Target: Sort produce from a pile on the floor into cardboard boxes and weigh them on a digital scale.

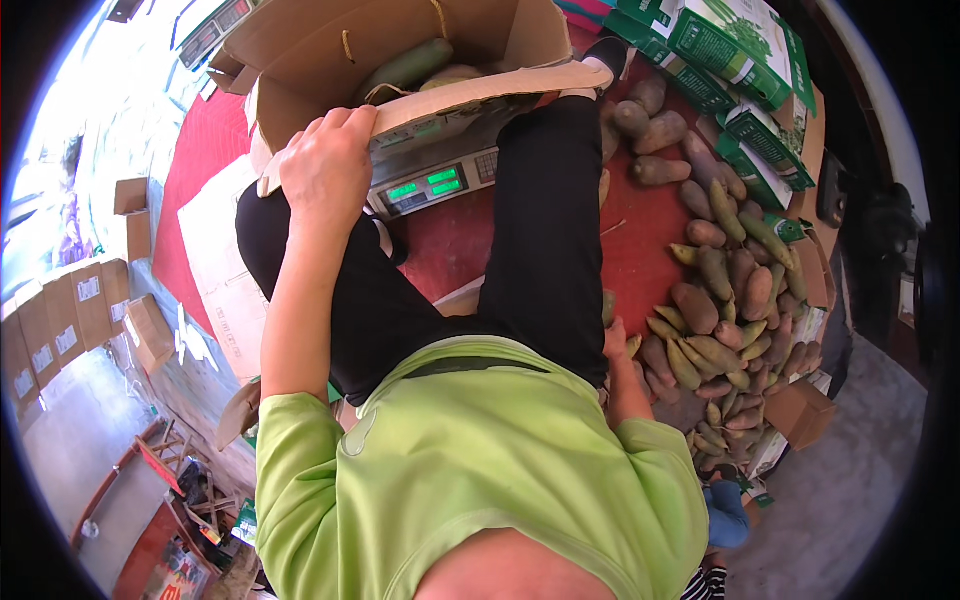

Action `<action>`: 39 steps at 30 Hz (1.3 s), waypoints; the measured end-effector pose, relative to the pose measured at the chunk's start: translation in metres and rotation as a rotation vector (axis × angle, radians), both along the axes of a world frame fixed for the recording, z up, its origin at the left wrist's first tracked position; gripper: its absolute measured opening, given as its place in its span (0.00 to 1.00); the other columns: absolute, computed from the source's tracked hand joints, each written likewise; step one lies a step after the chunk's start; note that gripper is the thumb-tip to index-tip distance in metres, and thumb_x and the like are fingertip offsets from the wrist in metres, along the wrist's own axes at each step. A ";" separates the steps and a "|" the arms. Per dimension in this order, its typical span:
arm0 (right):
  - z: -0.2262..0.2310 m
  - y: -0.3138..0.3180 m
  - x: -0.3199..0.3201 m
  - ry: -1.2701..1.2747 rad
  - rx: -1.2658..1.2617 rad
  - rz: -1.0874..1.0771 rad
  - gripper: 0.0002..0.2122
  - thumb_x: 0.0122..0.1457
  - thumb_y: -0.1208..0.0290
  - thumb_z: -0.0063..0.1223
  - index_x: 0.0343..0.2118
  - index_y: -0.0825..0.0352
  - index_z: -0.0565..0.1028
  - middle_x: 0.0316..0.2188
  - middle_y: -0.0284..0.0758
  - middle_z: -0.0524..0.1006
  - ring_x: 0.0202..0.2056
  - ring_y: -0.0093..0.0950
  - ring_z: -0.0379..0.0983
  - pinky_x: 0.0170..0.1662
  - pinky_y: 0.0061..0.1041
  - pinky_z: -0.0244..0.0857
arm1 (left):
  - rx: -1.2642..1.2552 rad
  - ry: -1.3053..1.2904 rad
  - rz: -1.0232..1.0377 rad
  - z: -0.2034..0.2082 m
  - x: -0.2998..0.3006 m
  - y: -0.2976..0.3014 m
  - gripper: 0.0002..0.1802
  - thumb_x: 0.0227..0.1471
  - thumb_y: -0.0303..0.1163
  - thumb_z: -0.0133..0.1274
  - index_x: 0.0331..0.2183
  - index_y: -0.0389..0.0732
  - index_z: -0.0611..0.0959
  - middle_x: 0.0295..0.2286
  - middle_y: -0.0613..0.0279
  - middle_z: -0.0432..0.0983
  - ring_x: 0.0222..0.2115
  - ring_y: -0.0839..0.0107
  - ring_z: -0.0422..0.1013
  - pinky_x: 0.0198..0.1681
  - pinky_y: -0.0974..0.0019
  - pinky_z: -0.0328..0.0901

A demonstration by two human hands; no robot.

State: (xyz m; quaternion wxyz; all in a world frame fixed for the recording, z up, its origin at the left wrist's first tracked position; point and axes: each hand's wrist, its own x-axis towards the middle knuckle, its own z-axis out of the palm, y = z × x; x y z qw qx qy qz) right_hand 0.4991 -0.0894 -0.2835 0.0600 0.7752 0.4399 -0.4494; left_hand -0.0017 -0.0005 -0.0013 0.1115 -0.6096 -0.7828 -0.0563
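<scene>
- While the left hand [332,160] is up at 11 o'clock (12 = dead ahead of the wearer), the right hand [614,340] is lower at 2, by the right thigh.
- Left grip: fingers hooked over the near flap [490,84] of the open carton [300,45], pinching the board at its left end.
- Right grip: mostly behind the trouser leg [550,200]; can't tell from here if it's spread or pinching.
- Carton's at 12, mouth toward 1 from the left grip. Flap edge runs 8 to 2. Left hand nearer, in contact.
- Tuber heap [695,308] at 3 from the right hand, near ones just beside it, long axes mostly 11 to 5. Right hand nearer by far.
- Carton: plain brown corrugated, frayed flap edge, cord loops on the far wall. Inside, a long smooth green gourd [408,65].
- Under the flap: scale [430,187], hard pale housing, lit green readouts.
- Tubers: matt, tapered, purple-brown to yellow-green, lying on a red floor covering [640,250].
- Green printed boxes [740,55] at 1, glossy card.
</scene>
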 end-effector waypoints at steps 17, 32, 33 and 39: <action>0.315 0.242 -0.197 0.387 1.315 0.556 0.27 0.37 0.66 0.68 0.43 0.66 0.72 0.38 0.38 0.73 0.41 0.34 0.69 0.47 0.30 0.62 | 0.030 0.040 -0.036 -0.002 -0.001 -0.002 0.12 0.44 0.26 0.50 0.33 0.50 0.81 0.28 0.66 0.76 0.31 0.64 0.74 0.35 0.62 0.68; 0.346 0.235 -0.340 0.738 1.579 0.860 0.15 0.46 0.74 0.60 0.38 0.66 0.73 0.35 0.39 0.74 0.37 0.36 0.71 0.43 0.30 0.65 | 0.106 0.054 -0.066 -0.007 -0.003 -0.004 0.07 0.44 0.27 0.50 0.29 0.47 0.79 0.23 0.66 0.73 0.28 0.67 0.74 0.33 0.63 0.68; 0.336 0.234 -0.313 0.630 0.966 0.635 0.16 0.50 0.70 0.61 0.42 0.68 0.73 0.34 0.33 0.76 0.37 0.21 0.71 0.43 0.21 0.65 | 0.122 0.049 -0.080 -0.006 -0.002 -0.005 0.07 0.44 0.27 0.49 0.29 0.47 0.79 0.23 0.66 0.73 0.29 0.67 0.74 0.33 0.63 0.68; 0.106 0.195 -0.113 0.520 0.851 -0.318 0.04 0.56 0.73 0.53 0.33 0.67 0.76 0.29 0.27 0.74 0.30 0.17 0.67 0.33 0.19 0.64 | 0.035 0.045 -0.034 0.000 -0.001 -0.007 0.14 0.44 0.26 0.50 0.36 0.51 0.80 0.29 0.67 0.77 0.32 0.64 0.74 0.37 0.62 0.68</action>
